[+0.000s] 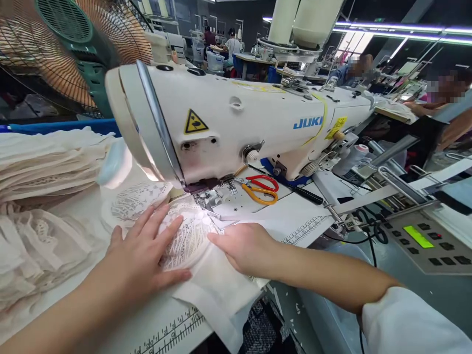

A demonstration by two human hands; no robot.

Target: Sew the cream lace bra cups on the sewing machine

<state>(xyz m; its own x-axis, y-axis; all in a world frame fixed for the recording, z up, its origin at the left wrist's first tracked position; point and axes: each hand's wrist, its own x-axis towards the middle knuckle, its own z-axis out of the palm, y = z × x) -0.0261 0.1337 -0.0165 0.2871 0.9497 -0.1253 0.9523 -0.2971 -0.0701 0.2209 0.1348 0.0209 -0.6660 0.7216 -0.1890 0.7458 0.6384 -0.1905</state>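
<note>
A white lace garment piece point(186, 236) lies under the head of a JUKI sewing machine point(228, 118). Spread flat on its left part, my left hand point(147, 246) presses the lace with fingers apart. At the right edge of the lace, my right hand point(245, 248) pinches the cloth between thumb and curled fingers, close to the presser foot point(214, 199). The needle area is partly hidden under the machine head. Plain white fabric hangs from the piece over the table's front edge.
Snips with red and orange handles point(260, 189) lie on the machine bed. Stacked white fabric pieces point(47, 167) fill the left side. A fan point(73, 49) stands behind, a control panel point(429, 241) at right. Other people sit at machines farther back.
</note>
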